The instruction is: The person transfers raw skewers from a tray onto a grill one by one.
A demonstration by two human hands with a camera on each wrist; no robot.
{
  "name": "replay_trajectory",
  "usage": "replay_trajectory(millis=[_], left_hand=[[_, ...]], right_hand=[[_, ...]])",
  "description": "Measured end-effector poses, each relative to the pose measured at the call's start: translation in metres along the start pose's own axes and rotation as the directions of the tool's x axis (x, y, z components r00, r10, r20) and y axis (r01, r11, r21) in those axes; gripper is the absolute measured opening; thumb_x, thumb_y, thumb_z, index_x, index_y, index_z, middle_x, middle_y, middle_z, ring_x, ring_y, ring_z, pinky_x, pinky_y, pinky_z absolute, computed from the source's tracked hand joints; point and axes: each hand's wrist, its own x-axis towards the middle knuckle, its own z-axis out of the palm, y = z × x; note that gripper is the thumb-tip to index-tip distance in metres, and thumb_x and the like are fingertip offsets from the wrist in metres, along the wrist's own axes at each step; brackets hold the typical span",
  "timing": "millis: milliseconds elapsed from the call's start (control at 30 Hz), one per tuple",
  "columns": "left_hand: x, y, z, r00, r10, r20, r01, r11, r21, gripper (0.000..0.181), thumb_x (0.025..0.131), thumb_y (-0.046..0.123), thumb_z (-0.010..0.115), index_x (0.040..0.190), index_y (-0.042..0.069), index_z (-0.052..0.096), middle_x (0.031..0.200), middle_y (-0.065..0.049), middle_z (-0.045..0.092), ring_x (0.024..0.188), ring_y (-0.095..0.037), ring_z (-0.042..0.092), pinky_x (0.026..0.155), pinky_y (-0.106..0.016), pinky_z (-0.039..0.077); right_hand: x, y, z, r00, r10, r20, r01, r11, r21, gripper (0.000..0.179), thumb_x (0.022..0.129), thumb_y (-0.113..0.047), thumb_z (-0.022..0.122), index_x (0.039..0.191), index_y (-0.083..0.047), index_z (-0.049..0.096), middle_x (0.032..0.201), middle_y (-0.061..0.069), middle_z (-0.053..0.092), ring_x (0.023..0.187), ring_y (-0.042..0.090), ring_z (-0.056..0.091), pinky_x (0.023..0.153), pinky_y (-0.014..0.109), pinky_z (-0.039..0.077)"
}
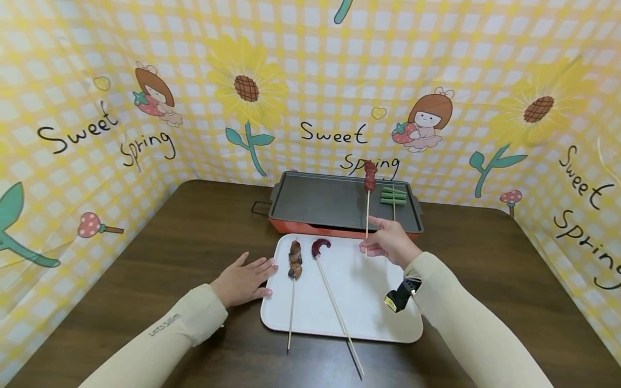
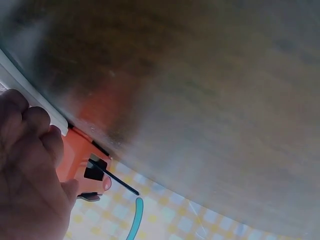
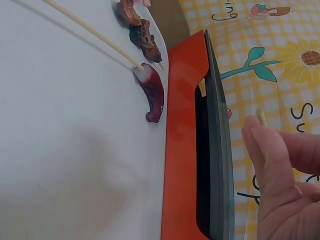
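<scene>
My right hand (image 1: 383, 242) pinches the lower end of a bamboo skewer and holds it upright over the white tray's (image 1: 368, 318) far edge; its dark red meat piece (image 1: 370, 176) stands above the grill plate (image 1: 320, 202). In the right wrist view my fingertips (image 3: 270, 150) close on the stick tip beside the orange grill base (image 3: 182, 150). My left hand (image 1: 245, 277) lies flat on the table, fingers touching the tray's left rim. Two skewers lie on the tray: brown meat chunks (image 1: 294, 258) and a curled red piece (image 1: 320, 246).
A green vegetable skewer (image 1: 393, 195) lies on the grill plate's right side. The brown table (image 1: 145, 269) is walled by a yellow checked backdrop on three sides. The two tray skewers' sticks reach past the tray's near edge (image 1: 356, 361).
</scene>
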Motion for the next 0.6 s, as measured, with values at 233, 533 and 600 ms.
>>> replay_trajectory(millis=[233,533,600], left_hand=[[0.002,-0.002,0.002,1.0,0.015,0.0,-0.015,1.0,0.014,0.062,0.097,0.046,0.047,0.144,0.005,0.044,0.148,-0.012,0.041,0.137,-0.027,0.036,0.109,-0.058,0.019],[0.003,0.001,-0.006,0.998,-0.005,0.06,0.004,1.0,0.012,0.065,0.096,0.048,0.048,0.145,0.006,0.043,0.149,-0.01,0.04,0.138,-0.025,0.035,0.111,-0.056,0.019],[0.004,0.002,-0.009,0.997,-0.007,0.077,0.006,1.0,0.019,0.065,0.095,0.049,0.048,0.145,0.006,0.043,0.149,-0.01,0.04,0.138,-0.025,0.035,0.111,-0.056,0.019]], right_hand=[[0.001,0.0,-0.001,1.0,0.014,-0.011,-0.014,1.0,-0.013,0.071,0.09,0.013,0.053,0.152,-0.006,0.025,0.075,0.013,0.067,0.057,0.013,0.065,0.053,0.024,0.054],[0.003,0.002,-0.004,0.999,0.031,-0.012,-0.032,0.999,-0.013,0.071,0.09,0.012,0.052,0.152,-0.006,0.024,0.078,0.013,0.067,0.058,0.014,0.066,0.054,0.025,0.054],[0.003,0.003,-0.005,0.999,0.031,-0.012,-0.031,0.999,-0.015,0.071,0.09,0.012,0.052,0.152,-0.006,0.024,0.078,0.013,0.067,0.058,0.014,0.065,0.054,0.024,0.054]])
